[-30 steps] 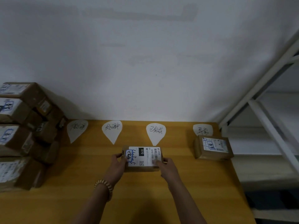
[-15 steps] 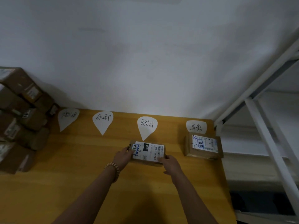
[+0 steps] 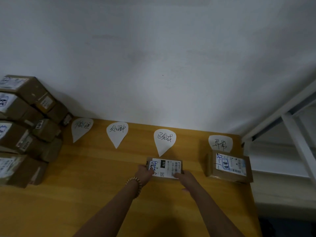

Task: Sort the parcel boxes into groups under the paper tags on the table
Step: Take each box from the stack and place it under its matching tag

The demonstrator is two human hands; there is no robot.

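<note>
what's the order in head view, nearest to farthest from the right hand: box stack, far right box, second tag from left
1. far right box, just right of the right hand
2. second tag from left, back left
3. box stack, far left edge

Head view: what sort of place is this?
Likely a parcel sorting bench: stacked labelled cardboard parcels, handwritten paper tags along a wooden table, white metal shelving beside it.

A single head-worn wide-angle camera looks forward and down over the table (image 3: 85, 194), facing the wall (image 3: 153, 57) behind it
</note>
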